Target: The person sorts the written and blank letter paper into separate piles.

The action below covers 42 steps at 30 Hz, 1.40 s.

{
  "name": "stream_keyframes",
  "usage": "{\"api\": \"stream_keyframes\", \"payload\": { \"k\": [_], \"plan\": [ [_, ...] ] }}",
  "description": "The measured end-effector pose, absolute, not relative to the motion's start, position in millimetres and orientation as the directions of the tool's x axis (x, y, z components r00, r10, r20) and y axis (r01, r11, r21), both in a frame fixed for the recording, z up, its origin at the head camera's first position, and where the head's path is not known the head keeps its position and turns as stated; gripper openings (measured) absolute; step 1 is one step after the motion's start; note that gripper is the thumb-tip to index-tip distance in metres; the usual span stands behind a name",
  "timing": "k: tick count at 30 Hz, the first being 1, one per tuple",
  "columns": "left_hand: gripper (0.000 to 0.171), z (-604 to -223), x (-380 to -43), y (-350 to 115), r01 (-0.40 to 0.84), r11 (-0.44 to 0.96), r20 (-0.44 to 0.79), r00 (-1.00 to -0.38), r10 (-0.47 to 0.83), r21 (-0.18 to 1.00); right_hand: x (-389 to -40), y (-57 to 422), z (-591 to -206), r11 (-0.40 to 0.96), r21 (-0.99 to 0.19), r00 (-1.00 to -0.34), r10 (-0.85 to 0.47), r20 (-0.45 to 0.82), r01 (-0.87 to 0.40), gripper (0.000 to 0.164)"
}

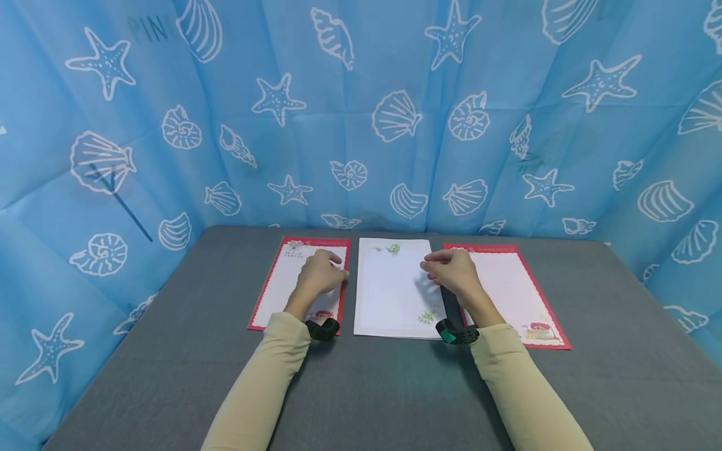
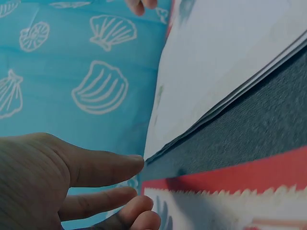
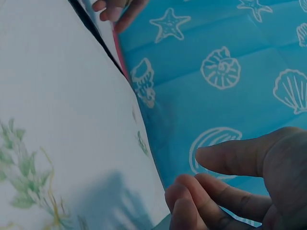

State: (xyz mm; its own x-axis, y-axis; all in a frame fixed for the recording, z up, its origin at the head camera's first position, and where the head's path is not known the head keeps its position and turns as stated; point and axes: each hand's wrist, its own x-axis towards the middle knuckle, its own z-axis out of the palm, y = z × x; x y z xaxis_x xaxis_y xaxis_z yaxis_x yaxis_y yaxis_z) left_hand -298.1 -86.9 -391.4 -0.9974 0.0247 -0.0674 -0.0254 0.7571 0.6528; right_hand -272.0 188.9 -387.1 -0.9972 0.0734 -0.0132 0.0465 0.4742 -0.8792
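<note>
A stack of white sheets with green leaf prints (image 1: 389,294) lies in the middle; its layered edge shows in the left wrist view. To its left is a red-bordered sheet (image 1: 284,282), to its right another red-bordered sheet (image 1: 507,288). My left hand (image 1: 321,274) hovers over the left sheet's inner side, fingers loosely bent, holding nothing. Over the gap between the white stack and the right sheet is my right hand (image 1: 455,274), its thumb apart from the loosely curled fingers in the right wrist view, with nothing between them. Its shadow falls on the white stack.
The sheets lie on a grey cloth-covered table (image 1: 372,394). Behind and beside it hangs a blue curtain (image 1: 350,125) with white shells and starfish. A black band (image 1: 323,329) sits on the left wrist, and another band (image 1: 457,332) on the right.
</note>
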Motion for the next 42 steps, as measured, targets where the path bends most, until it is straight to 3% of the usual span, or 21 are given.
{"api": "stream_keyframes", "payload": {
  "k": [15,27,42],
  "plan": [
    [0.035,-398.8,-294.1,-68.8,0.043,0.784,-0.052,-0.994,0.096,0.619,-273.0,207.4,-390.8,0.562,-0.824,-0.99,0.139,0.015,0.067,0.028],
    [0.044,-405.4,-289.9,-57.0,0.037,0.833,-0.059,-0.995,0.083,0.552,-275.6,206.0,-396.0,0.67,-0.722,-0.985,0.138,-0.106,0.171,0.037],
    [0.043,-407.2,-287.3,-53.8,0.061,0.826,-0.027,-0.995,0.092,0.561,-275.7,204.2,-396.1,0.686,-0.7,-0.98,0.151,-0.13,0.198,0.036]
  ]
}}
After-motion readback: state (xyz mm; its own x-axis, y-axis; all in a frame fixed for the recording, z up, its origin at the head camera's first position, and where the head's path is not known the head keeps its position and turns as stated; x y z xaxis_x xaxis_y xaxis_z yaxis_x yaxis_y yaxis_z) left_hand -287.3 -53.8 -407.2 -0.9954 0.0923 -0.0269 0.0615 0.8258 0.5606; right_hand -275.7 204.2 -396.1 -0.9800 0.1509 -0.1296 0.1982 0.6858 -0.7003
